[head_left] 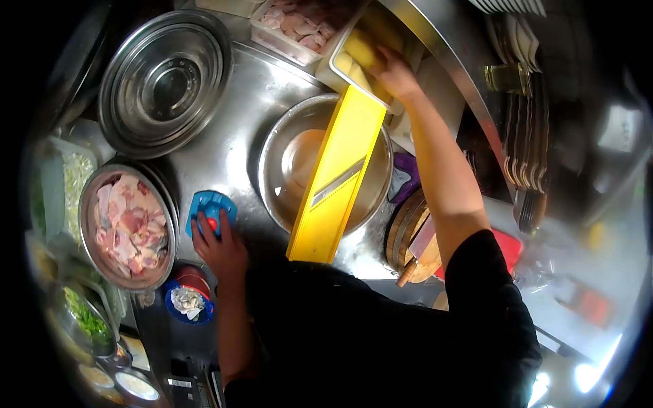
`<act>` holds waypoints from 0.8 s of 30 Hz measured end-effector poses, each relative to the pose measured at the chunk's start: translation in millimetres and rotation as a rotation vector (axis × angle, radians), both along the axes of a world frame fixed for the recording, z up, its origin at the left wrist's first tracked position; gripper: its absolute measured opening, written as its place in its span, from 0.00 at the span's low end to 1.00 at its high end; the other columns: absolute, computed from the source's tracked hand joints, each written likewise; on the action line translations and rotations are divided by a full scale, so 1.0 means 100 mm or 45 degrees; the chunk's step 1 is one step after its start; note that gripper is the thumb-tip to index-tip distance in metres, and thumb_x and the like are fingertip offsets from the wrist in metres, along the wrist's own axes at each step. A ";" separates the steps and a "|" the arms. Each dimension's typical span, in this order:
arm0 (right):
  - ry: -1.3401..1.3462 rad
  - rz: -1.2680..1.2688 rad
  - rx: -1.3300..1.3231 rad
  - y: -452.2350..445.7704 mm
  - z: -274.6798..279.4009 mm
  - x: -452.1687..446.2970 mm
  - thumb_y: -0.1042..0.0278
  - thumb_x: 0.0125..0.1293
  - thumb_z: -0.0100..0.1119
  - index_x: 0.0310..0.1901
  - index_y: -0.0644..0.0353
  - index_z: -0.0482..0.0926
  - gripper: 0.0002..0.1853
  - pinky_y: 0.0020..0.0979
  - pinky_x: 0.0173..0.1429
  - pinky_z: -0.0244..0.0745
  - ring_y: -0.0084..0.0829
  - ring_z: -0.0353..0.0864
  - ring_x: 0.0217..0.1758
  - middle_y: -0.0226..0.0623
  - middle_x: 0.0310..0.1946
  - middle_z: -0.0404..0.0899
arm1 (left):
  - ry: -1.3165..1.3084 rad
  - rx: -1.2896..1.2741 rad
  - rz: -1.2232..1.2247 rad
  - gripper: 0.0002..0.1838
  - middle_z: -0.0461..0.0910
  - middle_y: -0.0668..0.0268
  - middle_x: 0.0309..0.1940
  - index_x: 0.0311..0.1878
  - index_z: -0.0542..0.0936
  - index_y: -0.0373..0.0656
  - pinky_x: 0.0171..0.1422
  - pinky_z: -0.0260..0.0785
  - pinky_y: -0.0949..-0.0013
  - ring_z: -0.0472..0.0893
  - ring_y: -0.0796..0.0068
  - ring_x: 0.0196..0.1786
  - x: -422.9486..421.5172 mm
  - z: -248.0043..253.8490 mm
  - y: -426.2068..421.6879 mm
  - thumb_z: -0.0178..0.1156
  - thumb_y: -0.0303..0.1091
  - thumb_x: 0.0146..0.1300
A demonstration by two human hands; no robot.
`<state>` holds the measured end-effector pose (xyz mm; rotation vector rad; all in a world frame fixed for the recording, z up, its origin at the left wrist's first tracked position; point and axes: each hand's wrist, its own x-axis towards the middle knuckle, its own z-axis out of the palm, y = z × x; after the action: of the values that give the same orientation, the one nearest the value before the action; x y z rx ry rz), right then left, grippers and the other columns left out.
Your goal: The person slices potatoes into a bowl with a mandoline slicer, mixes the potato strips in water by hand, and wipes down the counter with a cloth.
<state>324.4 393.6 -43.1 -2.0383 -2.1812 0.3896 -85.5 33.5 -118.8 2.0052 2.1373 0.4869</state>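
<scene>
My left hand (219, 246) has its fingers wrapped over a blue plastic hand guard (203, 204) with a red spot in its middle, resting on the steel counter. My right hand (396, 73) reaches into a white tub (337, 62) of peeled yellow potatoes, its fingers closed against a potato (360, 50); the fingertips are partly hidden. Between my hands a yellow mandoline slicer (347, 143) lies slanted across a steel bowl (272, 153), its blade around the middle.
A bowl of raw chicken pieces (130, 224) stands left, below stacked steel basins (170, 85). A tub of raw meat (299, 27) sits at the back. At right, a cleaver (423, 241) lies on a round wooden board (401, 228). A blue-rimmed basket (170, 306) holds pale scraps.
</scene>
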 end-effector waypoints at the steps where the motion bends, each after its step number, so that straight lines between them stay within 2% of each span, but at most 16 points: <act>1: -0.045 0.037 -0.031 0.11 -0.05 -0.06 0.60 0.61 0.69 0.74 0.62 0.67 0.41 0.37 0.74 0.69 0.49 0.74 0.72 0.55 0.69 0.73 | 0.002 0.004 0.000 0.29 0.63 0.43 0.76 0.72 0.76 0.53 0.73 0.61 0.37 0.64 0.32 0.75 0.00 -0.04 -0.01 0.61 0.31 0.66; 5: -0.163 0.041 -0.076 0.35 -0.07 -0.31 0.54 0.55 0.73 0.75 0.61 0.65 0.47 0.38 0.75 0.67 0.49 0.72 0.73 0.55 0.70 0.72 | -0.011 -0.037 0.012 0.29 0.63 0.41 0.75 0.71 0.76 0.52 0.72 0.62 0.38 0.65 0.32 0.73 0.01 -0.01 0.05 0.62 0.32 0.66; 6: -0.181 0.017 -0.086 0.42 -0.13 -0.31 0.50 0.54 0.74 0.73 0.61 0.67 0.47 0.38 0.74 0.69 0.49 0.74 0.71 0.55 0.68 0.74 | -0.020 -0.061 0.013 0.29 0.63 0.40 0.75 0.71 0.75 0.52 0.72 0.62 0.39 0.66 0.32 0.73 0.01 0.03 0.08 0.62 0.32 0.66; 9: -0.111 -0.091 -0.147 0.46 -0.05 -0.37 0.49 0.53 0.74 0.73 0.61 0.68 0.47 0.38 0.72 0.71 0.49 0.76 0.69 0.55 0.66 0.76 | -0.048 -0.093 -0.007 0.28 0.63 0.39 0.74 0.70 0.76 0.50 0.72 0.63 0.38 0.68 0.32 0.70 0.01 0.18 0.19 0.64 0.33 0.66; 10: -0.058 -0.082 -0.053 0.51 -0.22 -0.26 0.48 0.52 0.75 0.70 0.60 0.71 0.45 0.38 0.71 0.72 0.47 0.78 0.67 0.53 0.64 0.78 | -0.059 -0.124 -0.007 0.28 0.63 0.39 0.74 0.70 0.76 0.49 0.72 0.63 0.38 0.68 0.33 0.69 0.01 0.21 0.23 0.64 0.32 0.65; 13: 0.445 -0.145 -0.278 0.59 -0.12 -0.12 0.48 0.50 0.76 0.67 0.61 0.75 0.43 0.38 0.69 0.73 0.45 0.78 0.67 0.49 0.63 0.79 | -0.098 -0.207 -0.006 0.29 0.64 0.38 0.73 0.70 0.76 0.47 0.71 0.64 0.40 0.69 0.33 0.68 0.02 0.29 0.29 0.65 0.30 0.64; 14: 0.671 -0.226 -0.199 0.54 -0.12 -0.06 0.48 0.52 0.77 0.62 0.61 0.79 0.38 0.38 0.67 0.75 0.39 0.79 0.65 0.43 0.61 0.81 | -0.116 -0.227 -0.010 0.29 0.64 0.38 0.72 0.70 0.75 0.47 0.71 0.65 0.40 0.69 0.34 0.67 0.02 0.31 0.30 0.65 0.29 0.64; 16: 1.440 -0.120 -0.825 0.52 0.32 0.22 0.48 0.58 0.74 0.61 0.60 0.78 0.34 0.39 0.66 0.77 0.36 0.79 0.64 0.40 0.60 0.81 | -0.141 -0.271 -0.001 0.30 0.65 0.38 0.71 0.70 0.75 0.47 0.70 0.66 0.42 0.70 0.34 0.66 0.04 0.36 0.34 0.65 0.27 0.63; 18: 1.838 -0.221 -0.994 0.50 0.40 0.36 0.48 0.65 0.71 0.61 0.59 0.78 0.30 0.40 0.66 0.78 0.33 0.79 0.63 0.38 0.60 0.81 | -0.157 -0.314 0.019 0.31 0.66 0.39 0.70 0.71 0.74 0.46 0.69 0.67 0.43 0.71 0.35 0.65 0.07 0.42 0.40 0.65 0.25 0.63; 21: 1.866 -0.727 -0.509 0.40 -0.11 0.53 0.49 0.73 0.65 0.62 0.58 0.76 0.25 0.42 0.66 0.80 0.30 0.80 0.62 0.37 0.60 0.80 | -0.139 -0.261 0.024 0.31 0.67 0.39 0.68 0.71 0.74 0.47 0.68 0.68 0.44 0.72 0.36 0.62 0.07 0.44 0.43 0.67 0.27 0.63; 22: 2.130 -0.576 -0.591 0.33 -0.16 0.64 0.51 0.79 0.55 0.65 0.61 0.73 0.24 0.48 0.67 0.80 0.35 0.81 0.62 0.40 0.63 0.77 | -0.142 -0.256 0.024 0.31 0.68 0.39 0.68 0.71 0.74 0.46 0.68 0.67 0.44 0.71 0.36 0.63 0.06 0.47 0.43 0.68 0.28 0.63; 24: 1.993 -0.487 -0.642 0.04 0.41 0.36 0.51 0.79 0.54 0.65 0.63 0.73 0.24 0.52 0.67 0.80 0.38 0.81 0.62 0.43 0.63 0.77 | -0.144 -0.242 0.028 0.32 0.69 0.40 0.67 0.72 0.74 0.46 0.69 0.67 0.45 0.71 0.37 0.64 0.02 0.53 0.41 0.69 0.29 0.64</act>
<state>360.5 397.2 -2.1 -1.2466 -0.7325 1.7688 -83.3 74.4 -65.6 1.8099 2.0560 0.3749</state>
